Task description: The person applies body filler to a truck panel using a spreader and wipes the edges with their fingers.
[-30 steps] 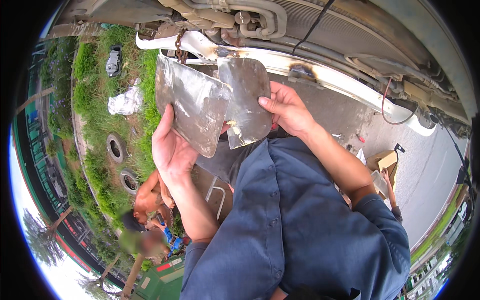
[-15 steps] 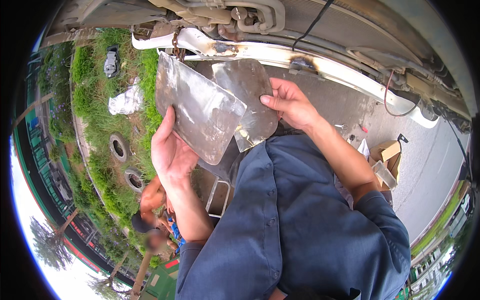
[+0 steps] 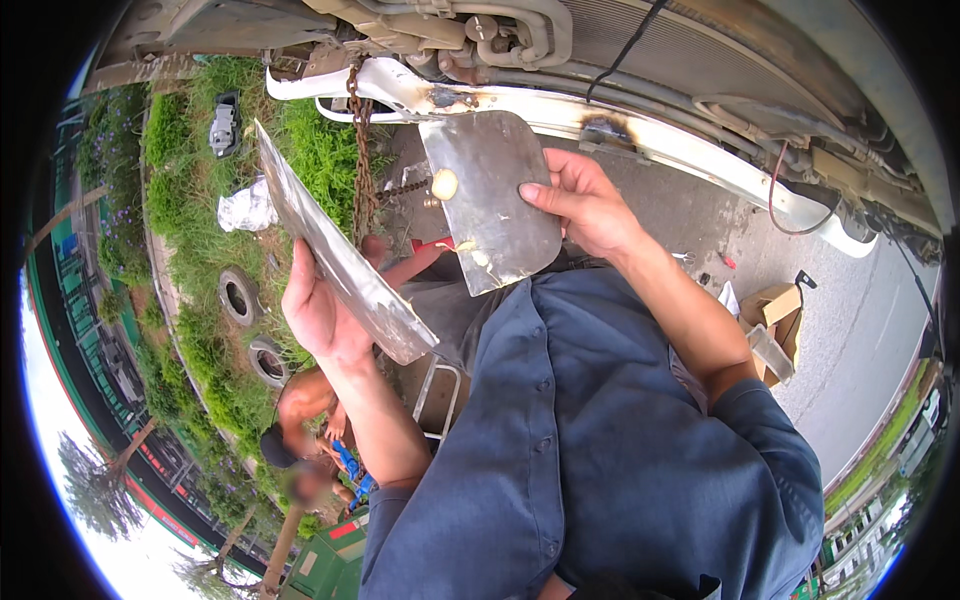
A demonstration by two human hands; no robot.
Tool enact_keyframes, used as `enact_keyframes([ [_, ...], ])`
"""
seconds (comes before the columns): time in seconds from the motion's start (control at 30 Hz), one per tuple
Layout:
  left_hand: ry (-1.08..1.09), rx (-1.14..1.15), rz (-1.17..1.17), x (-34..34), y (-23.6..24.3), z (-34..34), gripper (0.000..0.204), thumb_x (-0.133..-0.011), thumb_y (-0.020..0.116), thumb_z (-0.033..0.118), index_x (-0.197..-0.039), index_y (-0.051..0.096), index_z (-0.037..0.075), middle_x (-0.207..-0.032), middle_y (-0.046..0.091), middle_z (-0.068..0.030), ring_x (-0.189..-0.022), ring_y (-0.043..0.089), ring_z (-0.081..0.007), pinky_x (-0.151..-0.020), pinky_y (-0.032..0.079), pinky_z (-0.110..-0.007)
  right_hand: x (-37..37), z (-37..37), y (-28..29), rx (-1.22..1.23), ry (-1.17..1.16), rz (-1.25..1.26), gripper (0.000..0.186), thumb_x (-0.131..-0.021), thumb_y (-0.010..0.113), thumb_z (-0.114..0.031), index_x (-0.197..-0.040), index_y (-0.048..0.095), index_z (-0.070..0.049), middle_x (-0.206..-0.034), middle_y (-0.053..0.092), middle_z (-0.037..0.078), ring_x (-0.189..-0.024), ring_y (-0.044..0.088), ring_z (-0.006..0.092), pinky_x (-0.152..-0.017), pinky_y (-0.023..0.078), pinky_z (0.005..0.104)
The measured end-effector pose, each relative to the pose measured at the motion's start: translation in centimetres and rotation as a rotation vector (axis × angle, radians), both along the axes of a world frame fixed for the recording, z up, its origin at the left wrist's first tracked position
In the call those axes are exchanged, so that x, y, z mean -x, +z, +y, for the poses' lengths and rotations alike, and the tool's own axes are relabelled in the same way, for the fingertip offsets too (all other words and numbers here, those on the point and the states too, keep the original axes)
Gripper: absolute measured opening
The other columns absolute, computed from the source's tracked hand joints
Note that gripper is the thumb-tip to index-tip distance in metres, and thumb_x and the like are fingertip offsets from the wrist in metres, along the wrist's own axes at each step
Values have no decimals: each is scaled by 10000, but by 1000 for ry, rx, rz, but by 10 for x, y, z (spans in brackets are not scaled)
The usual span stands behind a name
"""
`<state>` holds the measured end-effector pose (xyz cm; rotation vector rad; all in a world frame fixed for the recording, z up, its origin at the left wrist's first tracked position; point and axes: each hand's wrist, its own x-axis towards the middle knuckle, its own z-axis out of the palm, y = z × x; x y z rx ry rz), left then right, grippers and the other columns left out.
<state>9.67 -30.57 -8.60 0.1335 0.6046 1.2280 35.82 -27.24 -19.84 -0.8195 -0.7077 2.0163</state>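
Observation:
My left hand (image 3: 325,315) holds a bare metal sheet (image 3: 335,255), tilted so it shows narrow, with my thumb along its outer edge. A second metal sheet (image 3: 495,200), with rounded corners, is gripped at its right edge by my right hand (image 3: 588,208), thumb on top. A round pale spot marks its left edge, and pale flaky patches sit near its bottom. The two sheets are apart, with a gap between them. Behind the gap show a rusty chain (image 3: 362,160) and a small red object (image 3: 433,243), beside skin that looks like another person's arm.
Ahead runs a white vehicle beam (image 3: 530,103) with scorched patches, below pipes and a radiator-like panel (image 3: 690,65). To the left are grass, tires (image 3: 238,296) and a crouching person (image 3: 305,410). A cardboard box (image 3: 775,305) stands on the pavement at right.
The sheets overlapped before and are now separated. My left hand has moved slightly left and turned its sheet nearly edge-on. The right-hand sheet is now uncovered, and the chain and red object show.

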Motion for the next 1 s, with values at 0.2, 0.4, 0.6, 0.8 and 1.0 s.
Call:
enact_keyframes([
  [0.2, 63, -277, 88, 1, -8, -3, 294, -934, 588, 383, -773, 555, 140, -588, 559, -9, -839, 603, -269, -1061, 114, -769, 0, -1, 14, 14, -21, 18, 280, -920, 615, -67, -1189, 582, 4, -970, 704, 53, -782, 656, 69, -638, 527, 206],
  [0.4, -69, -533, 228, 2, -3, 1, 323, -940, 577, 396, -797, 572, 107, -575, 546, -31, -835, 621, -276, -1061, 164, -755, -5, 0, 32, -31, -54, 33, 310, -931, 594, -34, -1225, 535, 43, -1030, 698, 94, -875, 674, 116, -771, 562, 273],
  [0.6, -223, -752, 212, -5, 5, 8, 234, -967, 567, 285, -823, 599, 102, -667, 613, -39, -897, 625, -276, -1085, 84, -755, -3, -2, 41, -68, -89, 6, 372, -932, 625, -119, -1269, 527, 5, -936, 708, 45, -659, 624, 42, -474, 430, 189],
  [0.8, -188, -791, 221, -10, 9, 6, 399, -1016, 442, 315, -758, 595, 52, -631, 654, -117, -775, 648, -318, -1090, 167, -712, -1, -5, 40, -132, -139, -2, 371, -932, 620, -115, -1268, 527, 11, -940, 709, 50, -674, 625, 44, -488, 439, 188],
  [1.0, -321, -851, 184, -8, 11, 7, 278, -1000, 499, 228, -803, 595, 56, -682, 640, -85, -901, 631, -298, -1115, 75, -714, -4, -10, 45, -118, -83, 10, 358, -933, 612, -102, -1262, 531, 14, -975, 707, 59, -713, 625, 42, -556, 465, 187],
])
